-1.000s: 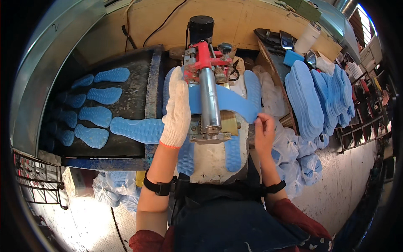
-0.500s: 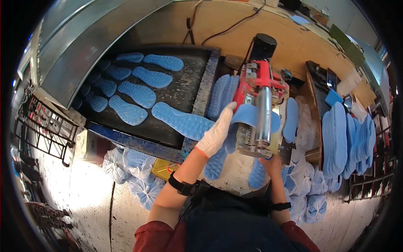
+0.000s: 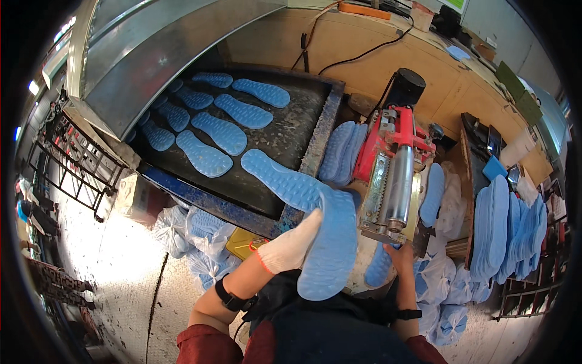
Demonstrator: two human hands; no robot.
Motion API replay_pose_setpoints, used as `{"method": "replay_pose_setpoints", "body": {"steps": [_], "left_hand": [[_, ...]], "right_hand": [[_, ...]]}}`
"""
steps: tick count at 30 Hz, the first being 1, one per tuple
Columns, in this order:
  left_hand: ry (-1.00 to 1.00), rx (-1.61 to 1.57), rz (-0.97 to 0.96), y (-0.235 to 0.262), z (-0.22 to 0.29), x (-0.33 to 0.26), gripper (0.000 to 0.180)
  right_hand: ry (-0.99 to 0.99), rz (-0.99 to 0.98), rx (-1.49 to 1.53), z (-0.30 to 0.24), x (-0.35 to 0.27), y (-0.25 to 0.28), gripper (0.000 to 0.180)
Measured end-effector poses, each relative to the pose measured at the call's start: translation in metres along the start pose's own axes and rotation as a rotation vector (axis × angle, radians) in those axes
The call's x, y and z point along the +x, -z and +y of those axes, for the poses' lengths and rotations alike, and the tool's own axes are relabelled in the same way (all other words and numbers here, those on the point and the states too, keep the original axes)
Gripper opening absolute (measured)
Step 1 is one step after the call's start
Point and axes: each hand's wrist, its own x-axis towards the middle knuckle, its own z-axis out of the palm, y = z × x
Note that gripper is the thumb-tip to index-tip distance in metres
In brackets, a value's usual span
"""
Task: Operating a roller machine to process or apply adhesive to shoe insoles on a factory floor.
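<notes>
In a white knit glove, my left hand (image 3: 294, 244) grips a blue dimpled insole (image 3: 330, 252) that hangs bent over my fingers in front of the conveyor. Behind it another blue insole (image 3: 279, 179) lies across the near right corner of the black conveyor belt (image 3: 285, 130); where the two meet is partly hidden. My bare right hand (image 3: 401, 258) is at the front underside of a red-framed machine with a shiny metal roller (image 3: 400, 188). Its fingers are mostly hidden there. A blue insole (image 3: 379, 267) lies just left of that hand.
Several insoles (image 3: 203, 155) lie spread on the belt, under a metal hood (image 3: 163, 54). More insoles (image 3: 342, 151) stand between conveyor and machine. Stacked insoles (image 3: 490, 218) fill the right shelf. Stuffed plastic bags (image 3: 209, 230) sit on the floor on both sides.
My left hand has moved down and left from the roller, drawing the insole away from it. My right hand remains at the machine's underside. The whole view has shifted slightly.
</notes>
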Motion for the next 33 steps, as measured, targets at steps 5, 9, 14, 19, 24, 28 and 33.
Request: {"method": "replay_pose_setpoints", "body": {"steps": [5, 9, 14, 19, 24, 28, 33], "left_hand": [[-0.259, -0.592, 0.123, -0.001, 0.026, 0.015, 0.054], [-0.401, -0.722, 0.305, 0.037, 0.048, 0.071, 0.053], [-0.42, -0.736, 0.701, 0.077, 0.062, 0.134, 0.061], [-0.377, -0.552, 0.887, 0.09, 0.059, 0.145, 0.053], [-0.462, -0.107, 1.133, 0.074, 0.062, 0.107, 0.066], [-0.74, 1.167, 0.869, 0.031, 0.053, 0.08, 0.084], [-0.49, 1.981, 0.381, 0.0, 0.016, 0.082, 0.082]], "right_hand": [[-0.022, -0.011, 0.032, 0.003, -0.002, -0.001, 0.056], [-0.016, -0.039, 0.045, 0.007, 0.001, -0.001, 0.056], [-0.02, -0.058, 0.02, 0.012, 0.002, 0.0, 0.056], [0.015, -0.026, 0.012, 0.008, 0.001, 0.0, 0.054], [-0.058, -0.07, 0.003, 0.003, 0.0, 0.001, 0.049], [-0.078, -0.026, -0.054, 0.005, -0.001, -0.001, 0.048], [-0.056, -0.11, 0.126, 0.002, 0.0, 0.001, 0.042]]}}
